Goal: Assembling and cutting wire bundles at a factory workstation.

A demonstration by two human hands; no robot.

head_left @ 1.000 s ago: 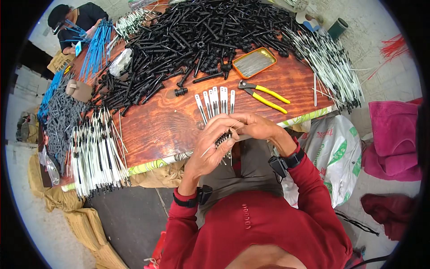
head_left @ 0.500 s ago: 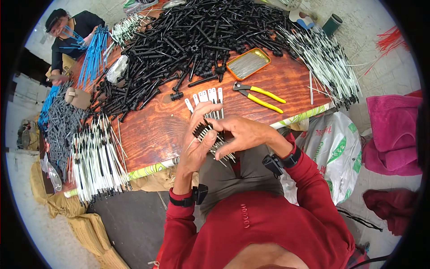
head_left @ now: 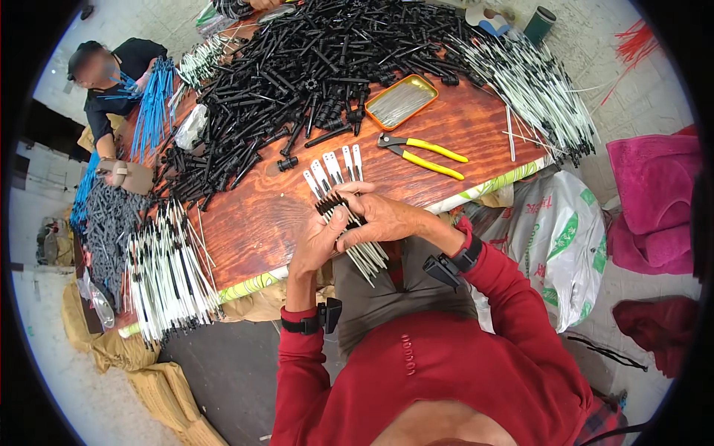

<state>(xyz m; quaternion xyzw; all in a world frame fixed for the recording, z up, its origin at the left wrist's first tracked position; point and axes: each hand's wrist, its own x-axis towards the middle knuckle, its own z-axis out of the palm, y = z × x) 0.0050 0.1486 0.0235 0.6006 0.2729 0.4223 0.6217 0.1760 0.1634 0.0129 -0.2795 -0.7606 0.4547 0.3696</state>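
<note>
- Left hand [head_left: 316, 241] and right hand [head_left: 379, 217] both clasp a fanned bundle of white ties [head_left: 338, 195] – at the table's [head_left: 260, 215] near edge.
- Yellow pliers [head_left: 425, 152] lie just beyond.

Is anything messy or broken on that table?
Nothing looks broken. The black plastic parts lie in a loose heap across the wooden table, and a few white strips have strayed from their pile. Both hands, left and right, hold a tidy fan of strips.
</note>
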